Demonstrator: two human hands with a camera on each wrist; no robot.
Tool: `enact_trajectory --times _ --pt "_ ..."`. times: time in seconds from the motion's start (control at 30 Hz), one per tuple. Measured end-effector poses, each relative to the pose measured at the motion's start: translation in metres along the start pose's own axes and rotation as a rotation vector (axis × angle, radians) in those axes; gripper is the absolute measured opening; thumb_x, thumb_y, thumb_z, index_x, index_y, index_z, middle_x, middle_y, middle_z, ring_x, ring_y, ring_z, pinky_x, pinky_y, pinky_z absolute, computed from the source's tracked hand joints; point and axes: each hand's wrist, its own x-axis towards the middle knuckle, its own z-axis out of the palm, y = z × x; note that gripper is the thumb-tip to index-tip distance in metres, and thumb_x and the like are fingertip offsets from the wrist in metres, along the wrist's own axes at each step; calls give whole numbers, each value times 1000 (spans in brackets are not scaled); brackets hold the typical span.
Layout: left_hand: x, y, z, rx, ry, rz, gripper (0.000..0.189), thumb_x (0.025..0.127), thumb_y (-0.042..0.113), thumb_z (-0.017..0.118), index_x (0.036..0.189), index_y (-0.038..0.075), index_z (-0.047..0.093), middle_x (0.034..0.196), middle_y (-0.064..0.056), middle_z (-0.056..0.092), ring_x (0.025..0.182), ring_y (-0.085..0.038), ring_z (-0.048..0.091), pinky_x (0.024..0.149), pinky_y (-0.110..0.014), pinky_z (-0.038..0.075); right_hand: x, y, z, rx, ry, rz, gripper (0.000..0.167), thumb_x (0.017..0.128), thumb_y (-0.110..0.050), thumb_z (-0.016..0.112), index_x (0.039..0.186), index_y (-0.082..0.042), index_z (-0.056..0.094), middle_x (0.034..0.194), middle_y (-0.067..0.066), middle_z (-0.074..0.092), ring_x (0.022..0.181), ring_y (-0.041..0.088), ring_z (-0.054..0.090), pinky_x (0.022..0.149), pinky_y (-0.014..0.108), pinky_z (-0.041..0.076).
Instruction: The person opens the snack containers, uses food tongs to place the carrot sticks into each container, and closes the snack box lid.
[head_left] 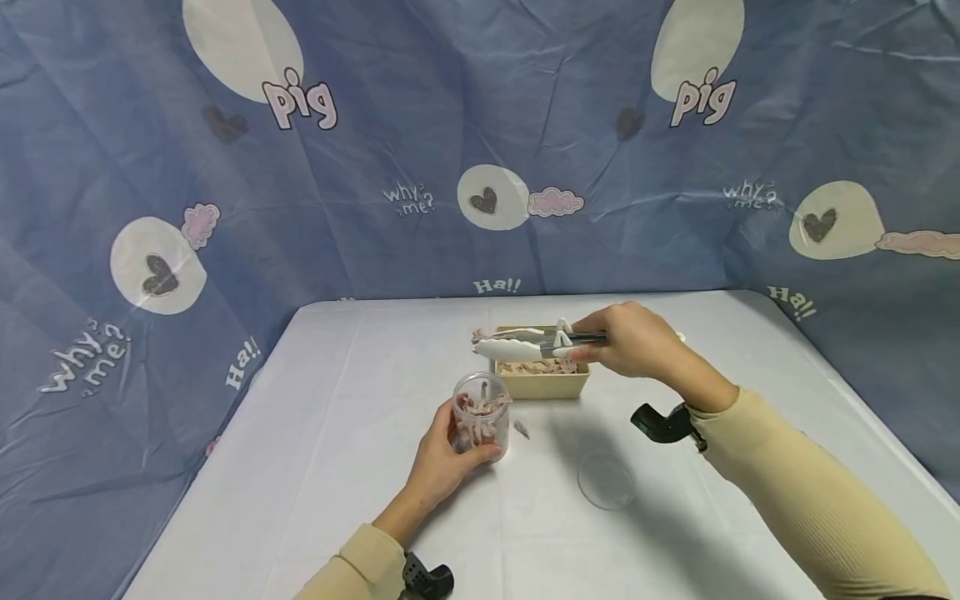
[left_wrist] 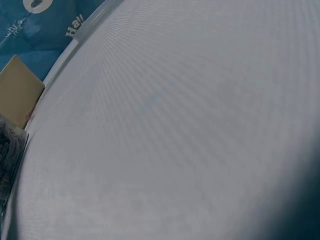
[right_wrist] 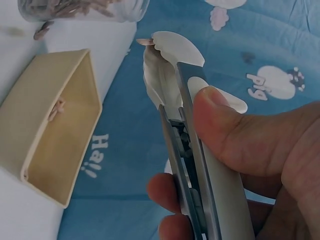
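My left hand (head_left: 438, 458) holds a clear jar (head_left: 491, 442) upright on the white table, fingers and thumb around its side. Brownish-pink dried strips (head_left: 480, 405) fill part of the jar. Above a beige rectangular box (head_left: 542, 387), my right hand (head_left: 637, 343) grips a pair of tongs (right_wrist: 200, 150) with white scalloped tips. Between those tips a small piece of the strips (right_wrist: 145, 42) pokes out, close over and behind the jar's mouth. More strips (head_left: 551, 367) lie in the box. Only a dark edge of the jar (left_wrist: 10, 160) shows in the left wrist view.
A thin clear round lid (head_left: 606, 482) lies flat on the table (head_left: 360, 467), right of the jar. One loose strip (head_left: 522, 429) rests on the cloth between jar and lid. Behind the table hangs a blue printed curtain (head_left: 420, 125).
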Motion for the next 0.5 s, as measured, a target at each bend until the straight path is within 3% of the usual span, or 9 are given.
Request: enact_trajectory --times 0.17,0.27,0.4,0.5 --pt "0 0 0 1 1 -4 90 77 28 86 149 15 34 143 -9 52 141 -35 43 120 -51 35 -4 -5 -3 10 12 -41 36 85 -31 77 115 -11 75 110 8 75 98 27 72 83 48 57" --pt "0 0 -1 7 2 -2 90 76 30 86 149 15 35 143 -9 53 141 -34 44 120 -50 35 -6 -7 -4 23 14 -80 36 83 -31 79 113 -11 75 109 8 76 86 19 70 74 41 56" --pt "0 -1 -1 11 -1 -1 91 76 31 86 149 15 34 144 -8 52 142 -33 43 121 -49 34 -7 -9 -4 34 5 -115 32 81 -30 80 107 -11 78 97 3 78 71 10 60 65 30 50" --pt "0 -1 -1 7 -4 -3 91 76 32 86 149 16 34 144 -8 52 142 -33 43 121 -50 34 -9 -9 -4 39 -16 -127 28 81 -29 81 103 -12 78 88 -2 77 70 8 58 64 28 49"
